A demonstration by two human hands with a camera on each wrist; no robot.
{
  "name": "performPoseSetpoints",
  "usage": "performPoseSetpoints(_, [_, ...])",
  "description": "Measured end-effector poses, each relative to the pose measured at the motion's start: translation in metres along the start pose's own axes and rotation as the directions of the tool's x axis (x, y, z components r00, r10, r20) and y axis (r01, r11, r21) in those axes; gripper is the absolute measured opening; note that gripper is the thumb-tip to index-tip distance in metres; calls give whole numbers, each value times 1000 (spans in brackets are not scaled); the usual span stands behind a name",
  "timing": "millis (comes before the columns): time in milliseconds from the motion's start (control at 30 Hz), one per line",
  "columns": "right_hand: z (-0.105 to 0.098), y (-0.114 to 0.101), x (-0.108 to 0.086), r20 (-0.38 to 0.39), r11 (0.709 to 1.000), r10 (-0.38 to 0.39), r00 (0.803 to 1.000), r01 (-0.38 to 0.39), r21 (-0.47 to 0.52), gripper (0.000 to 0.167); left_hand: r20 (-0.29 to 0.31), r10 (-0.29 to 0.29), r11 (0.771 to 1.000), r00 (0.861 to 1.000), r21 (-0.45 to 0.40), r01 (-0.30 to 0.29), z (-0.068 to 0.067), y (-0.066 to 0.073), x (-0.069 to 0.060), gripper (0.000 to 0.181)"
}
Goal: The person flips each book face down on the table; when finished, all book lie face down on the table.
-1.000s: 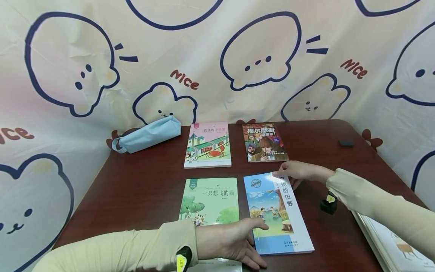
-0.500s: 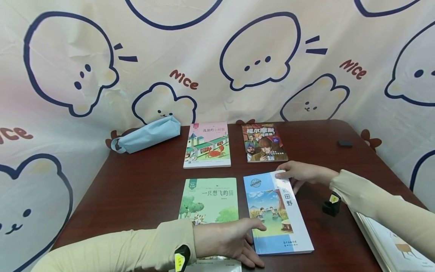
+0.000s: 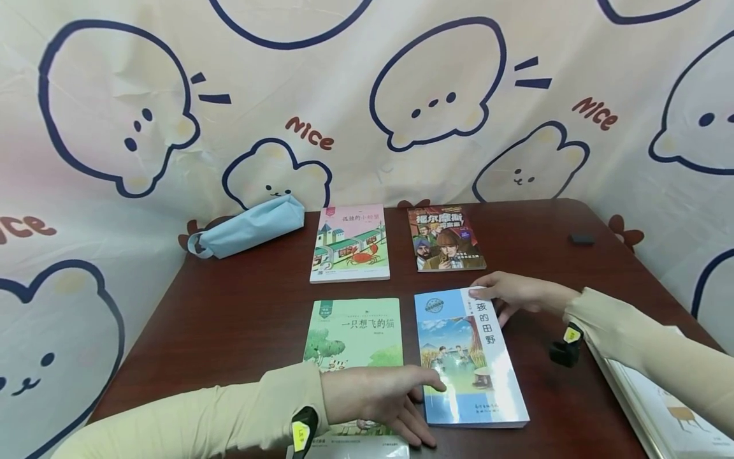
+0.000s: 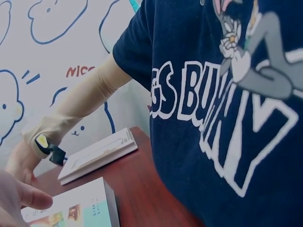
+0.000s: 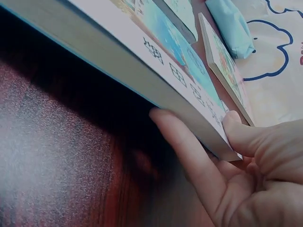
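Observation:
A blue-and-white book (image 3: pixel 459 363) with a picture of children on its cover lies at the right front of the table. At its upper right corner my right hand (image 3: pixel 510 294) pinches it, thumb on the cover and fingers at the edge; the right wrist view shows this thumb (image 5: pixel 236 132) and the book's page edges (image 5: pixel 118 61). My left hand (image 3: pixel 381 398) reaches across a green book (image 3: pixel 358 331), partly hiding it. Its fingers are extended near the blue book's lower left side, and its thumb lies over that book's left edge. Whether they press it I cannot tell.
Behind are a pink book (image 3: pixel 350 245) with a crab and a comic-style book (image 3: pixel 447 239). A light blue pouch (image 3: pixel 252 226) lies back left, a small black object (image 3: pixel 582 240) back right. White books (image 3: pixel 659 395) are stacked at the right edge. A patterned cloth surrounds the table (image 3: pixel 229 319).
The blue book has turned slightly and shifted a little, and glare now shows on its cover. My right hand has moved slightly right with its corner; my left hand has drifted slightly left.

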State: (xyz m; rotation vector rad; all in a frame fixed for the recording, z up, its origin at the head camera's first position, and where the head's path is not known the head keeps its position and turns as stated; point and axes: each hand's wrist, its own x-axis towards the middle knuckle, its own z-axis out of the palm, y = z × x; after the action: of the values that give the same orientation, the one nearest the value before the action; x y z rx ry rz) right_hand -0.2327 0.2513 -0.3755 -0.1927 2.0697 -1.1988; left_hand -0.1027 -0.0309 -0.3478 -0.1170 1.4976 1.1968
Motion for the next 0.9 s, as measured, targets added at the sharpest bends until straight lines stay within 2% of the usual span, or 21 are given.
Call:
performPoseSetpoints(200, [-5,4,-5,-10,1000,-5,1000,5,13,46,-23,55,998,998,-23,-55,-1,-2,0,64])
performPoseSetpoints(333, [-6,6,-8,-19,1000,-17,1000,17,7,48,-6,56,997,998,-43,-56,-6,-1,-1,63])
performPoseSetpoints(533, [-7,5,-10,-4,999,-47,999,47,7,48,72,53,993,996,100,-60,-18,-2,-2,57])
performPoseSetpoints(633, [-8,3,-12,-5,999,-50,999,50,15,49,37,85,988,996,123,-89,-19,-5,-2,53])
performPoseSetpoints(733, [-9,2,-13,-22,999,-41,999,41,30,49,-14,139,986,990,99,-137,-17,-8,1,43])
performPoseSetpoints(767, [-9,1,-13,-27,999,-39,999,39,35,50,-27,156,985,987,83,-153,-16,-9,2,34])
performPoseSetpoints(900, [-11,2,-13,-41,998,-28,999,30,48,51,-13,196,980,980,-11,-197,-15,-11,7,18])
